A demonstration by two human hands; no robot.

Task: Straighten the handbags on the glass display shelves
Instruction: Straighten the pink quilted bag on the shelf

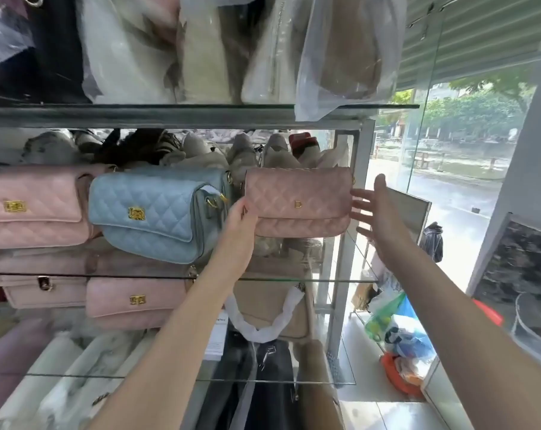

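1. Head view. The left hand point(241, 223) is closed on the left edge of the dusty-pink quilted handbag point(297, 201), with the thumb laid on the front.
2. The right hand point(376, 212) is held flat and wide with the fingers spread, and nothing is grasped. Its fingertips are seen at the bag's right edge; contact cannot be confirmed.
3. The dusty-pink quilted handbag is held upright and level, its flap and gold letter clasp turned to the camera. It is placed at the right end of the middle glass shelf point(340, 279), above the pane. Whether its base is supported by the items beneath cannot be told.
4. A blue quilted handbag point(151, 212) is noted just left of the left hand. It is tilted and rests on pink bags underneath.
5. A pale pink handbag point(33, 206) is recorded at the far left, beside the blue one.
6. Under the pane, a pink bag with a gold clasp point(135, 301) is seen. A beige bag point(275, 302) with a white-wrapped handle is seen beside the left forearm.
7. On the upper shelf point(200, 107), bags wrapped in clear plastic point(340, 57) are stored.
8. Coloured plastic sacks point(399, 330) are seen on the floor to the right of the shelf frame.
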